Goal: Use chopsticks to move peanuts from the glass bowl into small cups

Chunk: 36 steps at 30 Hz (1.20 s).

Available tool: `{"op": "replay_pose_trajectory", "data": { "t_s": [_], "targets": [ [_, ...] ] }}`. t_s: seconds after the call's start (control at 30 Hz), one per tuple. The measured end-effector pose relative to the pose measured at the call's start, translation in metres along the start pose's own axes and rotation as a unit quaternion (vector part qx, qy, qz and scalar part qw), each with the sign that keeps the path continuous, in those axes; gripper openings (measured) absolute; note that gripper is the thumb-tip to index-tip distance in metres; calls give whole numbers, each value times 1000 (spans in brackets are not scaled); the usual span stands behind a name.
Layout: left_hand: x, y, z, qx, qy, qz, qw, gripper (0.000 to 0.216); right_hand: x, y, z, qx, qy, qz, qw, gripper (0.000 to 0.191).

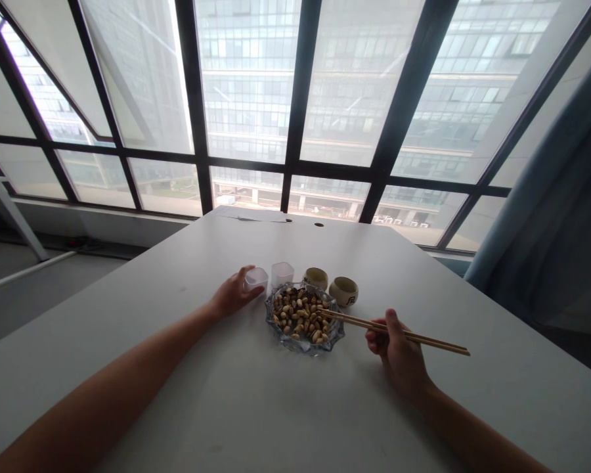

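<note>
A pair of wooden chopsticks (438, 341) is held in my right hand (398, 351), fingers closed round them. Their tips reach over several nuts (300, 315), pistachio-like in their shells, with some darker small pieces at the back. The nuts lie in a clear glass bowl (332, 338) with a jagged rim. My left hand (234, 293) grips a small translucent plastic cup (256, 279) left of the bowl, thumb in front and fingers behind. A second translucent cup (282, 272) stands beside it. Whether the chopstick tips pinch a nut is too small to tell.
Two small ceramic teacups, a left one (316, 278) and a right one (343, 291) with a dark mark, stand behind the bowl. White papers (249, 214) lie at the far end of the white table (256, 407). A blue curtain (546, 197) hangs at right by the windows.
</note>
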<state>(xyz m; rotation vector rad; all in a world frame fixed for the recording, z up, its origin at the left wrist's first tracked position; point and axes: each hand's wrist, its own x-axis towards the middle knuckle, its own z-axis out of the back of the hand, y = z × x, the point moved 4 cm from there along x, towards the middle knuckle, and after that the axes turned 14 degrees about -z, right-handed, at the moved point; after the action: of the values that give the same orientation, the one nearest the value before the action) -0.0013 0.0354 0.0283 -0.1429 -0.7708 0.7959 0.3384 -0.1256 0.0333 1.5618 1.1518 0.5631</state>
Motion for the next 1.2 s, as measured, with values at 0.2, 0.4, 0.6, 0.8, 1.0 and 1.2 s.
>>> {"op": "replay_pose_trajectory", "data": {
  "t_s": [0.2, 0.4, 0.6, 0.8, 1.0, 1.2],
  "targets": [
    [1, 2, -1, -6, -9, -16, 1000, 66, 3, 1, 6, -16, -31, 35, 999, 64],
    [2, 1, -1, -6, -3, -20, 1000, 67, 0, 5, 5, -83, -20, 136, 987, 59],
    [2, 2, -2, -5, 2, -14, 1000, 67, -27, 10, -5, -277, 110, 374, 878, 35],
    [2, 1, 0, -13, -13, -15, 1000, 64, -36, 6, -6, -331, 182, 457, 805, 19],
    [1, -2, 1, 8, 0, -12, 1000, 65, -35, 9, -9, -294, 134, 421, 847, 28],
    [-2, -11, 7, 74, -7, -5, 997, 79, -23, 10, -4, -219, 47, 305, 925, 45]
  ]
}}
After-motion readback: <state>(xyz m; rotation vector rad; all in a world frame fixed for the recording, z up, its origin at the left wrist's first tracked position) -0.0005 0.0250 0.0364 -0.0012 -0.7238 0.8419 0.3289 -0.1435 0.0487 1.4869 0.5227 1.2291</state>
